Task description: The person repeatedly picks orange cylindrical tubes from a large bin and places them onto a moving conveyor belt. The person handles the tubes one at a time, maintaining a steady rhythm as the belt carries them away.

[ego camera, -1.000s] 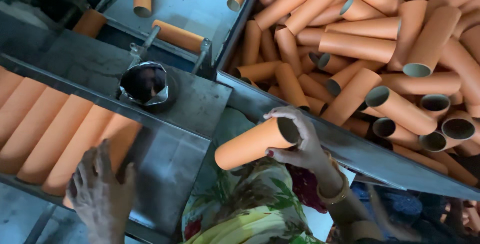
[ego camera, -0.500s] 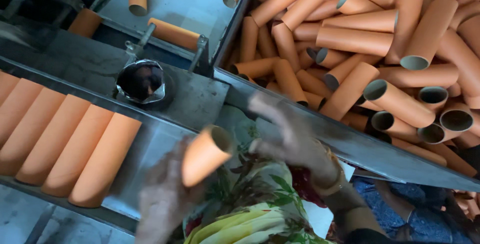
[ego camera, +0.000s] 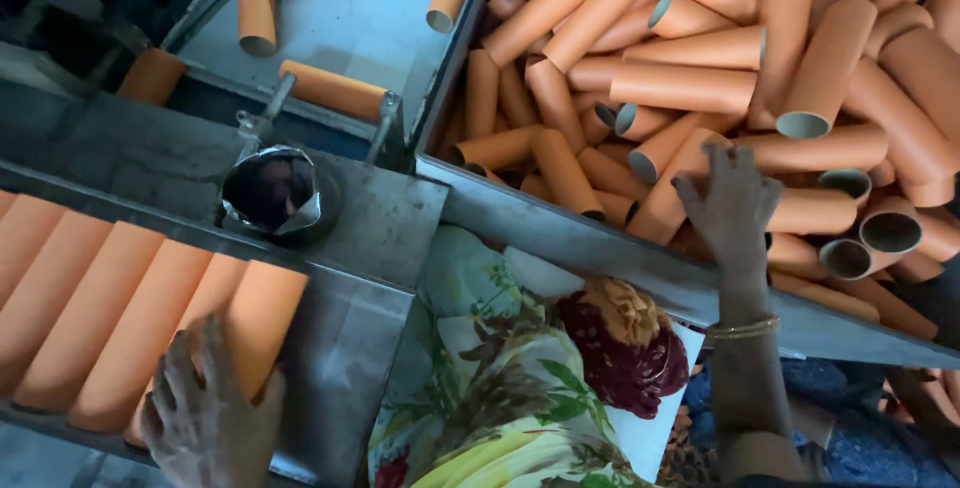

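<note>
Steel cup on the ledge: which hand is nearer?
Left. The left hand rests on the row tubes just below the steel cup; the right hand is far across, in the bin.

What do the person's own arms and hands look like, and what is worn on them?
Both hands are bare, without gloves. The right hand has a thin gold-coloured bangle at the wrist, and no sleeve shows on its forearm. The left hand shows no ring or bangle; its wrist is out of view.
</note>
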